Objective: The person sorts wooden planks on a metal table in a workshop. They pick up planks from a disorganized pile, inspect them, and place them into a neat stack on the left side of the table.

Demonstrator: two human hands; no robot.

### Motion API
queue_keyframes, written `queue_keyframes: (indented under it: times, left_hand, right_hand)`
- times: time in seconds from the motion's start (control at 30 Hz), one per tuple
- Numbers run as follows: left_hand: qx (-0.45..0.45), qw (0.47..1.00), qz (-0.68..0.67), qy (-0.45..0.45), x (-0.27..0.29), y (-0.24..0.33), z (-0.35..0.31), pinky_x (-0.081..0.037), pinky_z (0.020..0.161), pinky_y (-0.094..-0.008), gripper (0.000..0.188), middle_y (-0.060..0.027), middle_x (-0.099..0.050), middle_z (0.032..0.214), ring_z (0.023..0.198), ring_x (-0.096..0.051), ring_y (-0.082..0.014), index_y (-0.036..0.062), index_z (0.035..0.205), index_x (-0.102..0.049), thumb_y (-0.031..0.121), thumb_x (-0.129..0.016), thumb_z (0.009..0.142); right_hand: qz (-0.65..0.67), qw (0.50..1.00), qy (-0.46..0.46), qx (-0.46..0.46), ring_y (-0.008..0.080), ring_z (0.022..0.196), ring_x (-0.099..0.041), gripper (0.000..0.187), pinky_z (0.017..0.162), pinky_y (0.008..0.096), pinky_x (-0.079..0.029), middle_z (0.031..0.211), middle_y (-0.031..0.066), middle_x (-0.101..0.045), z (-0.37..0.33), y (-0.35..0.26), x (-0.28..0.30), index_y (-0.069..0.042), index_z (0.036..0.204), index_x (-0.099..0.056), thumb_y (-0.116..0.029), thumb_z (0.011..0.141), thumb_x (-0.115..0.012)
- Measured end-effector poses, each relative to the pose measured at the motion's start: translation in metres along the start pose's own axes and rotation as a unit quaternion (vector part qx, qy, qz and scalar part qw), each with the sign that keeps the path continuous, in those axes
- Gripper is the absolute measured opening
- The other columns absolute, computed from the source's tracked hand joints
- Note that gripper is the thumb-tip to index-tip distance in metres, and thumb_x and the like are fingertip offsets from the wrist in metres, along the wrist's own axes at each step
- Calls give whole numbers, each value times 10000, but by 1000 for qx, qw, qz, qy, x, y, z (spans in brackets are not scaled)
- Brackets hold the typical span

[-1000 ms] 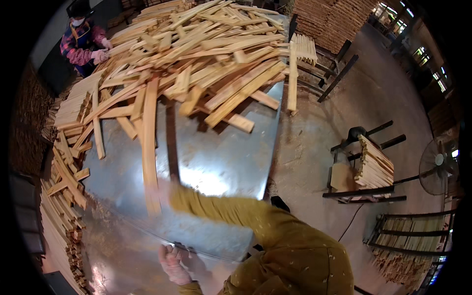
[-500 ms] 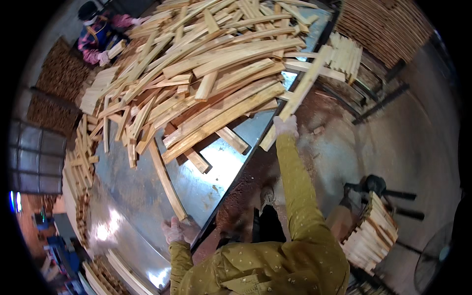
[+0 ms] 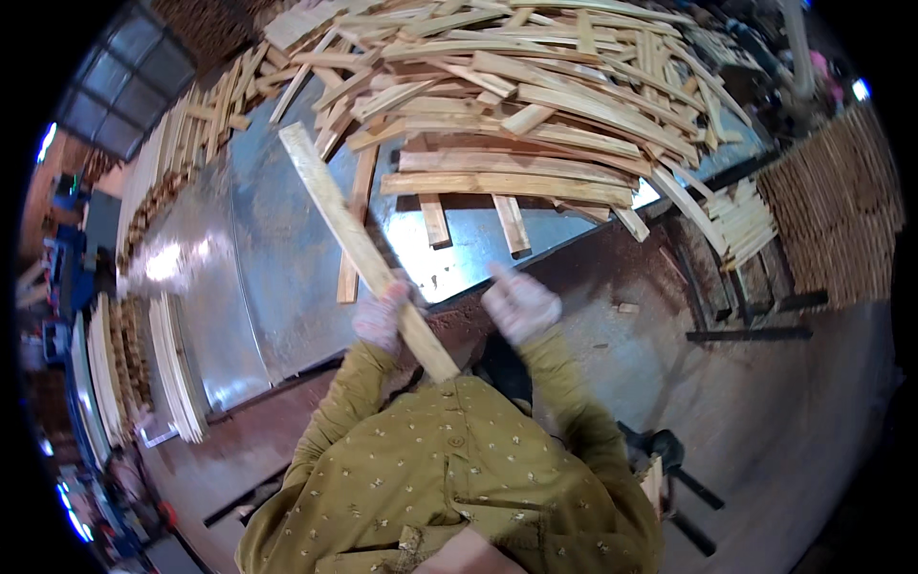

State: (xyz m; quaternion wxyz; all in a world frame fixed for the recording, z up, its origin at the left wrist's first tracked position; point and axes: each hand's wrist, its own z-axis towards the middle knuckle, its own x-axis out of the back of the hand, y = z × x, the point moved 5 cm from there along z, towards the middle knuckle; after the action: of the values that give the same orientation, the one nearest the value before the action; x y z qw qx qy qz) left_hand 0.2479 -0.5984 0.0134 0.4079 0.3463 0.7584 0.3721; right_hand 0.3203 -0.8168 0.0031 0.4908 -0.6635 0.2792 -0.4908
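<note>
A long wooden slat (image 3: 330,206) slants across the table's near edge, its lower end close to my shirt front. Wrapped round its lower part is my left hand (image 3: 381,314), gloved in pale fabric. My right hand (image 3: 521,304), gloved alike, hovers to the right of the slat by the table's edge. It is slightly blurred and holds nothing, with a finger stretched out. Another slat (image 3: 359,225) lies on the metal table (image 3: 296,325), partly behind the held one. Beyond my hands rises a big loose heap of wooden slats (image 3: 535,182).
Stacked slats (image 3: 177,373) stand on the table's left part, and others (image 3: 153,206) line its far left side. At right, a pale bundle (image 3: 741,225) rests on a dark metal frame (image 3: 751,335) beside a tall wood stack (image 3: 832,206). Dark metal bars (image 3: 693,488) jut out at lower right.
My view has turned left. The right hand, which gripped a slat out at the right, has come in and let go. The left hand, empty before, now grips a slat in front of me.
</note>
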Motion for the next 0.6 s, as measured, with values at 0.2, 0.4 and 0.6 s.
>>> queue_keyframes:
  times: [0.2,0.4,0.6]
  left_hand:
    - [56,770,526,356,78,71,64,-536,836,-417,643,-198,-668,1035,911,-669,-362,11,1277,-525,380,-742,797]
    - [93,631,656,403,101,49,131,-468,981,-447,865,-233,-572,1266,1165,-577,-385,70,1421,-346,449,-760,762]
    - [237,688,572,380,110,23,80,-457,993,-433,806,-215,-578,1264,1179,-570,-366,103,1422,-385,382,-754,762]
  right_hand:
    - [-432,860,136,232,384,1114,-587,708,988,457,-467,1268,210,-597,167,88,223,-61,1400,-476,-385,807,-686]
    - [-645,762,-37,24,423,1425,-256,1236,1157,551,-217,1533,273,-261,336,42,257,-103,1554,-134,-499,605,-821]
    - [-563,810,-49,156,434,1364,-331,1097,1141,507,-280,1450,283,-362,356,76,271,-64,1514,-239,-352,649,-850]
